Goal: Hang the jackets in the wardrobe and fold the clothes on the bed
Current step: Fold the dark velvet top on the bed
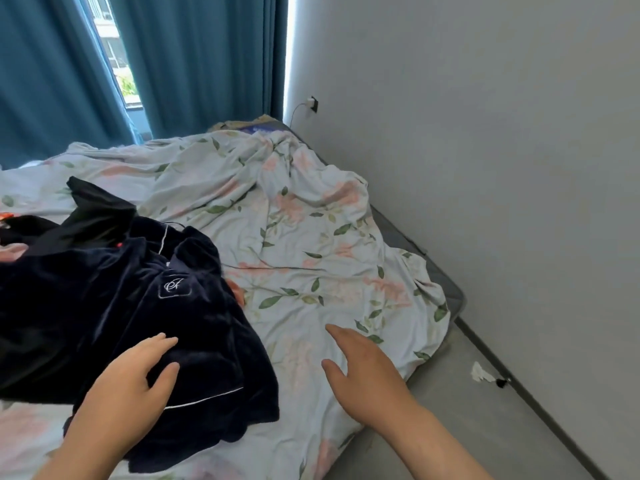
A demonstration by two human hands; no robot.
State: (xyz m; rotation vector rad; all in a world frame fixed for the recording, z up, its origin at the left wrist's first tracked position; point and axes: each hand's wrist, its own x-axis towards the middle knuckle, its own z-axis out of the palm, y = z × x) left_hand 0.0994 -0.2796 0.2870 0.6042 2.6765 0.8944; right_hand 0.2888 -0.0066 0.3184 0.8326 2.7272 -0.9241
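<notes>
On the left half of the bed [398, 233], in a rumpled heap: a dark navy velvet pyjama top [156, 306] with thin white piping and a white embroidered monogram on the chest pocket, pocket side up. Under it, a pale blue bedsheet with pink flowers and green leaves [294, 237], creased and bunched toward the far corner. Behind the navy top and touching it, a black smooth-fabric garment [97, 209]. At the far left edge, a sliver of red-orange cloth [4, 216], too little in view to name.

Palm down on the near hem of the navy top, the left hand [128, 393], fingers straight and slightly fanned, thumb apart, pressing flat, nothing pinched. Out over bare sheet just right of the top, the right hand [367, 372], fingers straight and spread wide, holding nothing. Touching the sheet or just above it: impossible to tell.

Along the right side, the bed's dark grey mattress edge, out from under the sheet and close to a plain grey wall [485, 133]. Near the far corner, a white wall socket with plug and thin cable [313, 103]. Beyond the bed, long teal curtains [207, 64], parted on a strip of bright window [114, 53]. On the grey floor [485, 438] by the skirting, a crumpled white scrap [480, 372] with a small black object [502, 382] just beside it.
</notes>
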